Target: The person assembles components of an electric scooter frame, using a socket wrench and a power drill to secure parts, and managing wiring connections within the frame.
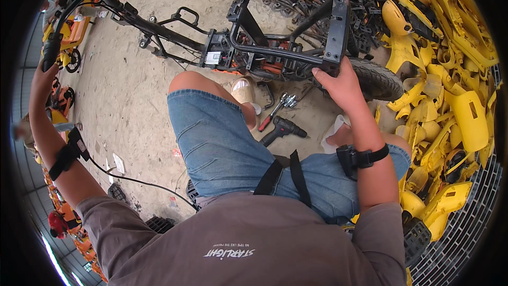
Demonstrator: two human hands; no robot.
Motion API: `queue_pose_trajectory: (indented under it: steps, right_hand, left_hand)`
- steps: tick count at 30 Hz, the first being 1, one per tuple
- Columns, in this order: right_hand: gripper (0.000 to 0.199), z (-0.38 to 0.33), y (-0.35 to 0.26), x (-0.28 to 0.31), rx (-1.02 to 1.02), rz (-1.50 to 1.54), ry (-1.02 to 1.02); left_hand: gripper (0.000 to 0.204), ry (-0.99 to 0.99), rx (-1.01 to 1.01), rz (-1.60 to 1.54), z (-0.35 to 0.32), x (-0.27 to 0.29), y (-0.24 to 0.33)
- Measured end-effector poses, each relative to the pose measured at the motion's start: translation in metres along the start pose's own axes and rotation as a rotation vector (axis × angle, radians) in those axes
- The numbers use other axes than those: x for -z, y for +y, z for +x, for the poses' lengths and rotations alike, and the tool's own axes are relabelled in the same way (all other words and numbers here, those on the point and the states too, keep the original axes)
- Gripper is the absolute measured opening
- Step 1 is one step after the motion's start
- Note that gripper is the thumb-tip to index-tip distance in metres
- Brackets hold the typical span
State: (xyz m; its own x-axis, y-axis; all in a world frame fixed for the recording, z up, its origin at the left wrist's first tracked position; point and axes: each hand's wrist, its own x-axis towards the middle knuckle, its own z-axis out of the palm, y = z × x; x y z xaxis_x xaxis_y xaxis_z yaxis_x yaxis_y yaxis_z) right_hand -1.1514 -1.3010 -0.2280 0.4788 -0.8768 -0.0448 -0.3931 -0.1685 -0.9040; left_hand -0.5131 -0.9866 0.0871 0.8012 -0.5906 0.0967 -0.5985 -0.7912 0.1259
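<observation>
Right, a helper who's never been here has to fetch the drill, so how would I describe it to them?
Find the big black tubular frame that ends in a fat tyre at the right. On the floor below it in the picture, between two pale slippers, lies the drill. Unlike the straight, red-handled tool beside it, it is mostly dark and pistol-shaped.

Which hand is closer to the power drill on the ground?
Right. The right hand holds the black frame, beyond the drill and rightward; the left hand is far left, at the handlebar grip.
</observation>
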Motion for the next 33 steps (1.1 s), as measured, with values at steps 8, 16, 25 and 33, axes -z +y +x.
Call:
queue_pose_trajectory:
  steps: [8,16,25,33]
  right_hand:
    - [0.051,0.004,-0.001,-0.002,-0.016,-0.053,-0.003]
    - [0.042,0.002,-0.002,0.0,0.031,0.025,-0.006]
    - [0.055,0.001,-0.004,0.016,0.113,-0.26,-0.055]
    - [0.066,0.001,0.002,0.032,0.137,-0.373,-0.052]
  left_hand:
    - [0.048,0.103,0.004,0.142,-0.003,0.001,-0.001]
    - [0.045,0.131,-0.037,0.129,-0.004,0.0,-0.002]
    - [0.041,0.118,-0.016,0.172,0.004,0.001,-0.012]
    - [0.042,0.127,-0.015,0.222,0.001,0.002,-0.007]
